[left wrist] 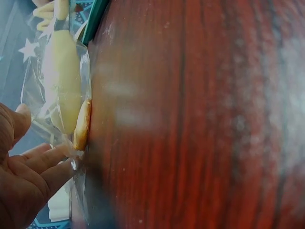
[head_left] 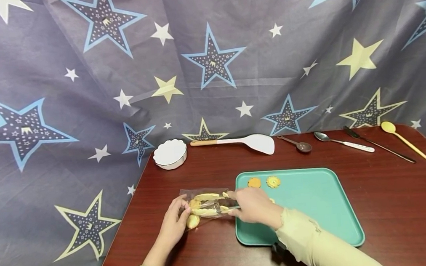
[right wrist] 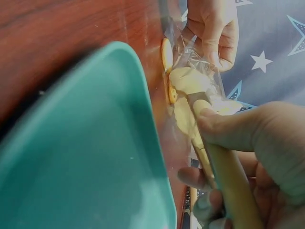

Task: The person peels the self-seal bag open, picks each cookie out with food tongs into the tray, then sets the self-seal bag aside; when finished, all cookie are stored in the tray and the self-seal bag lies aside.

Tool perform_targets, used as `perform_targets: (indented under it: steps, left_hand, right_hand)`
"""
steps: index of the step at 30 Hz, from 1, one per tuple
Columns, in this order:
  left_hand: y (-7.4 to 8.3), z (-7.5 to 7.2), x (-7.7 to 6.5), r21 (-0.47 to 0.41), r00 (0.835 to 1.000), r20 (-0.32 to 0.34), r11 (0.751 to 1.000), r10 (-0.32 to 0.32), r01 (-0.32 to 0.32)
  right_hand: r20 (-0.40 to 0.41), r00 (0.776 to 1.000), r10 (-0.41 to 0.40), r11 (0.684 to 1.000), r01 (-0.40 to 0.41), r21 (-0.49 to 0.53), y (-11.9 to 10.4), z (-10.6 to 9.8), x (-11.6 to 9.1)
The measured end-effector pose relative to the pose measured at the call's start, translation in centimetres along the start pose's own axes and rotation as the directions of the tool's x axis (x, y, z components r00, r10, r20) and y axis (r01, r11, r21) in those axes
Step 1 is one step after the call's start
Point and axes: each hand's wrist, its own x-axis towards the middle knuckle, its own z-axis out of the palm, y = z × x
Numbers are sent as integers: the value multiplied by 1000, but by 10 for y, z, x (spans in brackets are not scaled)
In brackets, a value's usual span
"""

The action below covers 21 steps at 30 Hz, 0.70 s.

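My right hand (head_left: 255, 207) grips cream-coloured tongs (head_left: 208, 197), whose broad ends reach left into a clear plastic bag (head_left: 212, 189) on the table. A round cookie (head_left: 194, 204) lies between the tong ends, in the bag. My left hand (head_left: 173, 223) pinches the bag's left end between thumb and fingers; the right wrist view shows this left hand (right wrist: 214, 33) too. A second cookie (head_left: 193, 221) lies low beside the left fingers, seemingly in the bag as well. In the left wrist view one cookie (left wrist: 82, 125) stands edge-on at the tong tip (left wrist: 64, 86).
A teal tray (head_left: 318, 208) holds an orange cookie (head_left: 254, 182) and a flower-shaped cookie (head_left: 273, 182); another is partly behind my right hand. Along the back lie a white fluted dish (head_left: 170, 154), spatula (head_left: 259, 143), brown measuring spoon (head_left: 304, 147), metal spoon (head_left: 356, 146), dark slender utensil (head_left: 385, 149) and yellow spoon (head_left: 389, 127).
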Motion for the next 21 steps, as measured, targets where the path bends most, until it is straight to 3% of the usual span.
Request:
perform_targets:
  steps: [8,14,21]
  left_hand:
    - [-2,-1,0,-5,999,5,999,39,-39]
    - [-1,-1,2,-7,1000,5,1000,22,-22]
    - [-1,1,0,49,1000,-8,999,2,-2]
  right_hand:
    - [-13,1000,28,995,-29,-92,-6,2,8]
    - [-34,999,12,996,-15,-84,-4,3,8]
    - [-49,998,-34,999,32,-43,2,1,-1]
